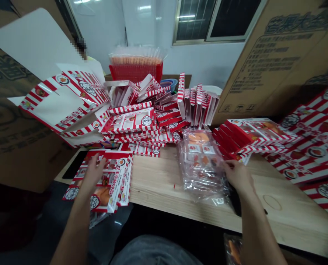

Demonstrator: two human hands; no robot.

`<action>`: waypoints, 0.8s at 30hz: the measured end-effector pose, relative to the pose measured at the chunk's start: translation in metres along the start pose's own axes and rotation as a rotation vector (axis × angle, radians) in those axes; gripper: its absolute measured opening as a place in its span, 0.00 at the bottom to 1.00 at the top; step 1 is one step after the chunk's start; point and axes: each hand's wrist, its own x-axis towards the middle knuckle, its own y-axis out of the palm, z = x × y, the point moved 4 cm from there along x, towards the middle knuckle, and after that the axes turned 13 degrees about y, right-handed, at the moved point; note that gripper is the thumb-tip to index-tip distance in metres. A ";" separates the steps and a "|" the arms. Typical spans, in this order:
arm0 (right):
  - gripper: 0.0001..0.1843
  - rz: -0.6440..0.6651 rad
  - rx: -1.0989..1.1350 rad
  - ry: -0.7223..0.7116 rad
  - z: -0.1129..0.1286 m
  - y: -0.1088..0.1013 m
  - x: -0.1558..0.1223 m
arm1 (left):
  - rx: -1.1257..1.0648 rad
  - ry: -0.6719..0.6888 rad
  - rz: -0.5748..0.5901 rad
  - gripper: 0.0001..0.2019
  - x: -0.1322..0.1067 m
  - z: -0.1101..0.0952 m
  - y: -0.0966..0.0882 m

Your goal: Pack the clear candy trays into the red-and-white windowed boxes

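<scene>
- Your right hand (239, 176) is the nearer one to the clear packets (201, 165): they lie just to its left, with its fingertips at their right edge.
- The packets' long axis runs roughly away from you, from the near edge of the tabletop (155, 173) toward the boxes behind.
- Your left hand (94, 173) is well apart from them, across a stretch of bare wood; it rests over the printed cards (108, 184), fingers loosely spread.
- Your right fingers are drawn narrow against the film, but you cannot tell from this view whether they pinch it or only touch it.
- The packets are thin, glossy, crinkled film, piled loosely, with orange pieces and small white squares showing through.
- The cards are flat, smooth and red and white, fanned a little out of line and overhanging the table's near edge.
- Behind them you have a stack of striped boxes (132, 123), slim boxes standing on edge (198, 105), and at far left an open striped carton (78, 92) with stiff white flaps.
- To your right, red boxes (259, 129) lie overlapped in front of a tall brown cardboard carton (263, 70); the wood is pale, with straight grain.
</scene>
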 end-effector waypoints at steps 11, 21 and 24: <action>0.12 -0.279 0.231 -0.198 0.011 -0.065 -0.044 | -0.837 -0.364 -0.148 0.08 0.083 -0.063 0.038; 0.10 -0.167 0.611 -0.208 0.006 -0.084 -0.067 | -1.063 -0.171 -0.243 0.07 0.031 -0.099 -0.003; 0.11 -0.221 0.729 -0.109 0.005 -0.091 -0.070 | -1.047 -0.090 -0.411 0.04 0.020 -0.096 -0.022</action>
